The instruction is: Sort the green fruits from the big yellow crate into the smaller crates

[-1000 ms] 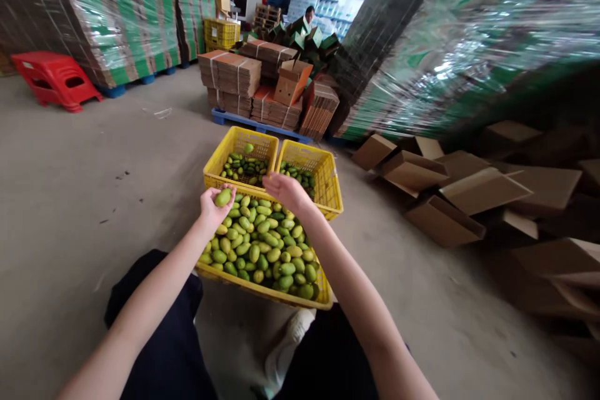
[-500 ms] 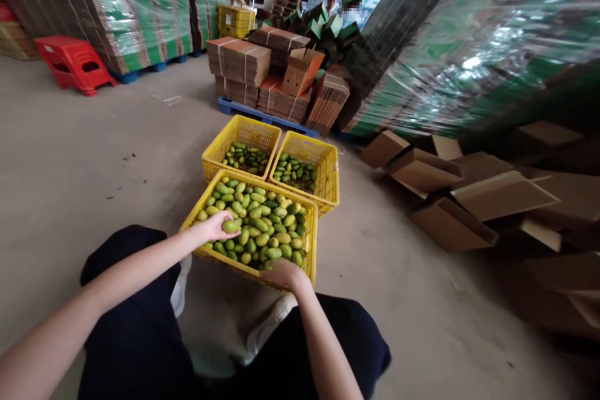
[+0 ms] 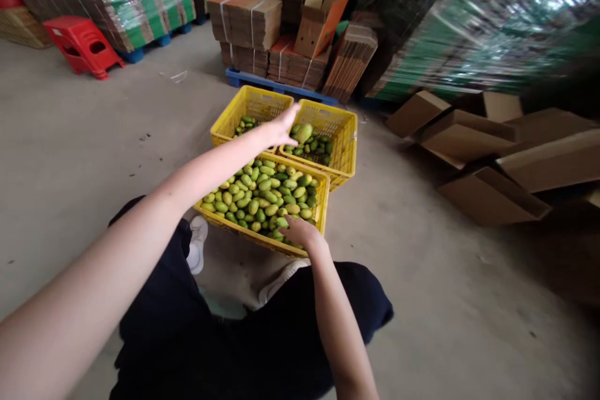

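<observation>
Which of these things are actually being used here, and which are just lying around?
In use: left hand, mango in front of it, right hand in the near crate, two far crates.
Lying about: red stool, loose cartons, bundled cardboard.

The three crates are bright yellow lattice plastic, filled with mangoes in green shading to yellow. Behind the crates, brown cardboard bundles sit on a blue pallet. Left of them, a red stool stands on the grey floor.
</observation>
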`<action>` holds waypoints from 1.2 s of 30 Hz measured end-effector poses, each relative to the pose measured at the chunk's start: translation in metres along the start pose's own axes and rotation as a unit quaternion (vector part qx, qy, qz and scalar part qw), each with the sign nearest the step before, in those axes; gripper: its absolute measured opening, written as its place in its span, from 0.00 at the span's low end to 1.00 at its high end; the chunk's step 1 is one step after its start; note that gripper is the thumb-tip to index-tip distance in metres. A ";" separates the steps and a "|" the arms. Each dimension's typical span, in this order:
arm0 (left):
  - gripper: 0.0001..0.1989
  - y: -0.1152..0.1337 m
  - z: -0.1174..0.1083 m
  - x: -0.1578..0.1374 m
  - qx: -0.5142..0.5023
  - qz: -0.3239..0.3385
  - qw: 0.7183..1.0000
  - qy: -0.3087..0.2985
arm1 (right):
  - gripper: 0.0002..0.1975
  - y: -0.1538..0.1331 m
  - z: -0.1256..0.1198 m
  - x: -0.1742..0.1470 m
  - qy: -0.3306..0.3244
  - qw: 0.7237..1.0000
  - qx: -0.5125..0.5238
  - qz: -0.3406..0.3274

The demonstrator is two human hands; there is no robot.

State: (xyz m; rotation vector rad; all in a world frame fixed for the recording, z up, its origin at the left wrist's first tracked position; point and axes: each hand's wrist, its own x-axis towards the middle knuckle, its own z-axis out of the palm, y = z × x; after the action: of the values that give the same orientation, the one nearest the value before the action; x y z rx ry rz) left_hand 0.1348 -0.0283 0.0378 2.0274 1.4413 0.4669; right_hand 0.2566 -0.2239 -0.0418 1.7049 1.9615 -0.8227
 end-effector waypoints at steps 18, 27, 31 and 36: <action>0.29 -0.215 0.074 -0.128 0.254 -0.082 0.952 -0.148 | 0.24 -0.027 -0.009 0.011 -0.013 0.998 -0.023 -0.059; 0.16 -0.211 0.091 -0.124 0.156 -0.046 0.985 -0.065 | 0.21 -0.051 -0.016 0.039 -0.015 0.997 -0.024 -0.075; 0.14 -0.199 0.076 -0.125 0.043 -0.072 0.996 -0.030 | 0.27 -0.051 -0.018 0.051 0.013 0.997 -0.001 -0.075; 0.17 -0.156 0.061 -0.135 -0.341 -0.111 0.932 -0.061 | 0.35 -0.046 -0.023 0.073 0.169 0.943 0.247 -0.143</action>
State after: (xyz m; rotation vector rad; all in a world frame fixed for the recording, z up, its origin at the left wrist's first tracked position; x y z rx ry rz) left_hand 0.0108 -0.1351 -0.1025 1.3011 1.1914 0.6262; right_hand 0.2007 -0.1582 -0.0643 1.9640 2.4283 -1.2886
